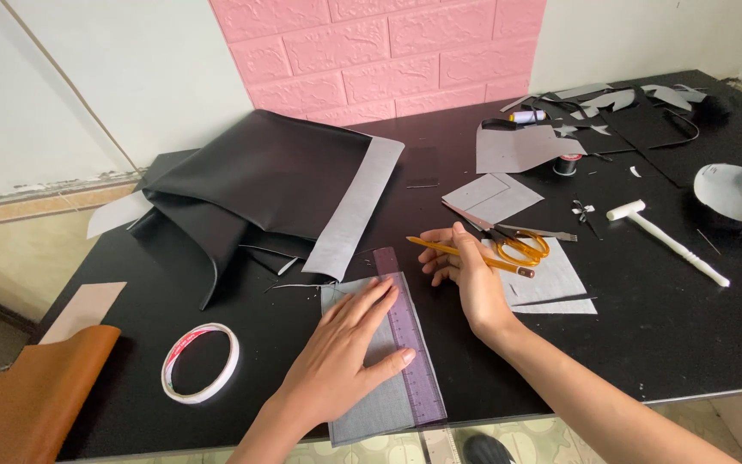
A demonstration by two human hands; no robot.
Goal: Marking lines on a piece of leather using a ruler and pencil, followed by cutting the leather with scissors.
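Observation:
My left hand (341,357) lies flat, fingers spread, on a grey sheet of material (369,404) and the purple transparent ruler (410,344) that runs along its right edge. My right hand (465,275) hovers just right of the ruler and holds a yellow pencil (440,250) between its fingers, the pencil lying roughly level and pointing left. Both rest near the front of the black table (646,335).
Yellow-handled scissors (513,241) lie on grey pieces right of my right hand. A folded black leather sheet (259,185) sits at back left, a tape roll (201,363) and brown leather (32,399) at front left, a white mallet (667,239) and scraps at right.

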